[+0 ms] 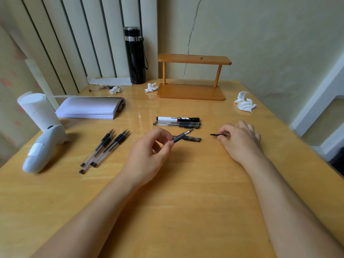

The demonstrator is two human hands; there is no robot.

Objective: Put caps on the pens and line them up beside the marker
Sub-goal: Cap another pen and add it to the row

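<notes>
A black and white marker (177, 119) lies crosswise at the middle of the wooden table (186, 202). A capped clear pen (176, 125) lies right beside it on the near side. My left hand (149, 151) pinches an uncapped pen (181, 136) by its dark grip, tip pointing up and right. Behind that pen a capped pen (193, 139) lies on the table, partly hidden. My right hand (240, 138) pinches a black pen cap (216, 134) just above the table. Several uncapped pens (104, 149) lie in a bunch to the left.
A wooden two-level stand (191, 90) and a black flask (135, 54) are at the back. Crumpled tissues (244, 103) lie at the right and back. A paper stack (89, 108), a paper roll (37, 108) and a white device (42, 149) occupy the left.
</notes>
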